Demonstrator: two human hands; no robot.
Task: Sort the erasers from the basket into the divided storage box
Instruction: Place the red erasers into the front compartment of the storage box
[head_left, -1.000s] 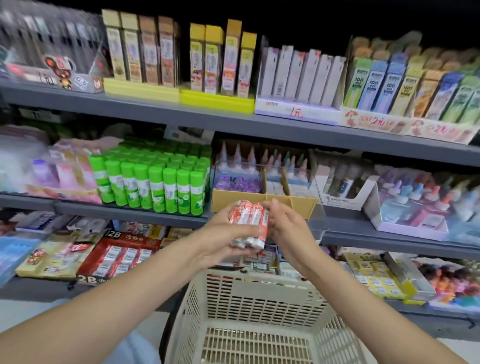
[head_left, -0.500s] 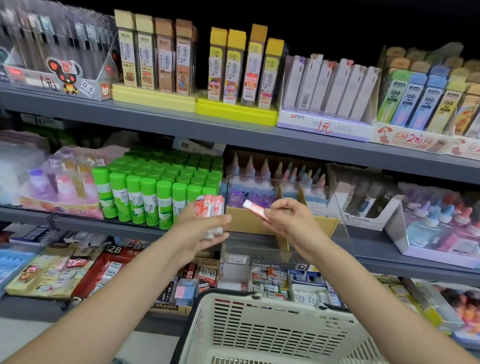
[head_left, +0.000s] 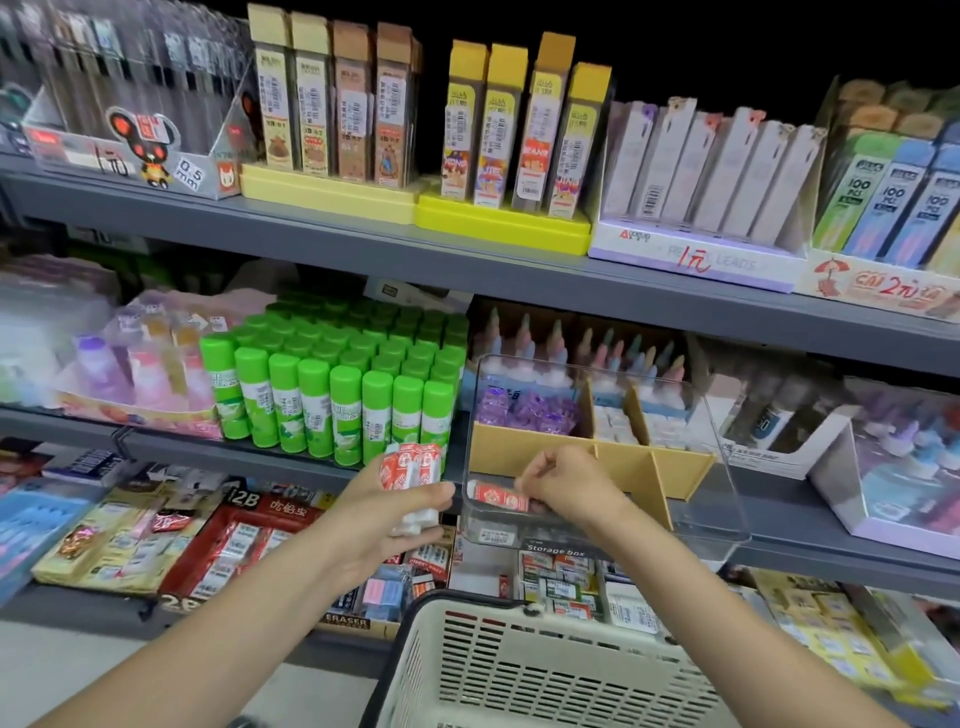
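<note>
Down into the storage box (head_left: 717, 499) goes my right hand (head_left: 566, 480), pinching one eraser (head_left: 498, 500); left hand (head_left: 400, 506) grips the eraser stack (head_left: 413, 467). Next, release it flat.

Grey shelf (head_left: 322, 462) carries green glue sticks (head_left: 332, 395) beside storage box (head_left: 717, 467).

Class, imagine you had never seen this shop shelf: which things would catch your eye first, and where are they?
Probably the block of green glue sticks on the middle shelf. Next, the two hands in front: the left hand grips a bundle of red-and-white erasers, while the right hand sets one eraser into the clear storage box.
</note>
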